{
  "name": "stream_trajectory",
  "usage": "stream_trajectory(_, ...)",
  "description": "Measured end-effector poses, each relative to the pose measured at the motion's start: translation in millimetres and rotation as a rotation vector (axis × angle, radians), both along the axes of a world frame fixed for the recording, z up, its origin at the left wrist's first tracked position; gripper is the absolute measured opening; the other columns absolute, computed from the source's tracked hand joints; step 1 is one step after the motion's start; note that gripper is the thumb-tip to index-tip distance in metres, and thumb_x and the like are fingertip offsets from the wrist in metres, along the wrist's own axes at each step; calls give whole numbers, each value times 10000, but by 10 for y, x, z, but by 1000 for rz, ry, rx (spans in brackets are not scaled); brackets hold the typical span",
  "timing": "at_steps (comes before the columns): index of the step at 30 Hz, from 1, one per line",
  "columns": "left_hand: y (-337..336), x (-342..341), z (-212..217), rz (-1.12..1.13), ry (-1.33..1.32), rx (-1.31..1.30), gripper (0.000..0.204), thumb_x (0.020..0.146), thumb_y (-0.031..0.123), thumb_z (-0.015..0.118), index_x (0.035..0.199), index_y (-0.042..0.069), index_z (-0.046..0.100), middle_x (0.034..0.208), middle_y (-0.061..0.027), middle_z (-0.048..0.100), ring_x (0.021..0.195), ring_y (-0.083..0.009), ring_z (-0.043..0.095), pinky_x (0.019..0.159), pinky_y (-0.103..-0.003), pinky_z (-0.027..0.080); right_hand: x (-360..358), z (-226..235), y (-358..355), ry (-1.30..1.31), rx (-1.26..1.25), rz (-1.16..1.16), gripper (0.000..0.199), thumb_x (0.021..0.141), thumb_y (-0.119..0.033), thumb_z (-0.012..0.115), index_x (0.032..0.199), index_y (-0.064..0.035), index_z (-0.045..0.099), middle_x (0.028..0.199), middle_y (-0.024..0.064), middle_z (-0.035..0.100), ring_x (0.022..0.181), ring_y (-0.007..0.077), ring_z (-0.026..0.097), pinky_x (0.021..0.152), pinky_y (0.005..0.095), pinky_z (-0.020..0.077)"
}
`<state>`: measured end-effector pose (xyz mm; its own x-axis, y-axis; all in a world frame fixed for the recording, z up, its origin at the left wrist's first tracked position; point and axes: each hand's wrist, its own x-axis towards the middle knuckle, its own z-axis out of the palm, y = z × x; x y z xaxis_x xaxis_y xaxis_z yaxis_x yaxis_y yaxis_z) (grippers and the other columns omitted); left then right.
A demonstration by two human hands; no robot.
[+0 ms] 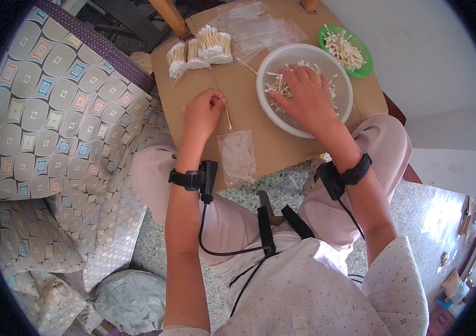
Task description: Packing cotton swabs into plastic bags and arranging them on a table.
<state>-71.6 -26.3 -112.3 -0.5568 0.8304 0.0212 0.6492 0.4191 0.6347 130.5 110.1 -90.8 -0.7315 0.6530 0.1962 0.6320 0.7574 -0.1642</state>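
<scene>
Fingers point(299, 75) among swabs point(278, 87), bowl point(343, 106)

White bowl point(305, 56), round and shallow, upright on brown cardboard, holding a loose pile of cotton swabs point(278, 85) with wooden sticks and white tips. One single swab point(228, 117), thin and pale, standing nearly upright just left of the bowl. Small clear plastic bag point(237, 155), flat and empty-looking, lying on the cardboard near its front edge.
</scene>
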Motion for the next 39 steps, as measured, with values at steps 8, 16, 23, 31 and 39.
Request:
stream_trajectory(8, 33, -9, -62, 63, -96, 155, 151, 899, 176, 593, 965, 44, 625, 850, -67, 655, 839, -179, 637, 745, -314, 459, 3, 46, -1, 95, -13, -13, 548, 831, -455, 616, 1272, -139, 541, 1335, 140, 489, 1267, 339, 425, 1048, 600, 270)
stream_trajectory(16, 115, -26, 98, 98, -793, 749, 214, 979, 232, 529, 1049, 31, 551, 971, -33, 591, 960, -206, 636, 889, -330, 503, -58, 376, -189, 300, 94, 290, 524, 762, -371, 711, 1231, -187, 566, 1224, 35, 576, 1133, 220, 540, 1022, 510, 350)
stream_trajectory(23, 124, 406, 279, 130, -1059, 812, 189, 981, 204, 522, 1087, 50, 496, 946, -44, 581, 961, -221, 647, 849, -334, 537, -173, 207, -226, 402, -226, 410, 430, 786, -387, 690, 1139, -148, 636, 906, 89, 679, 955, 270, 627, 1021, 513, 325)
stream_trajectory(31, 53, 477, 254, 111, -1019, 865, 186, 971, 160, 530, 1121, 61, 480, 953, -41, 577, 881, -171, 638, 793, -305, 534, -217, 286, -341, 776, -614, 245, 186, 853, -176, 664, 1000, -63, 674, 849, 122, 696, 698, 229, 689, 616, 321, 538)
stream_trajectory(39, -7, 475, 347, -136, -137, 481, 116, 894, 101, 613, 989, 36, 619, 838, -48, 625, 695, -136, 617, 581, -296, 483, -209, 317, -259, 858, -688, 222, 186, 855, -160, 667, 994, -35, 667, 845, 118, 695, 712, 192, 679, 655, 298, 537)
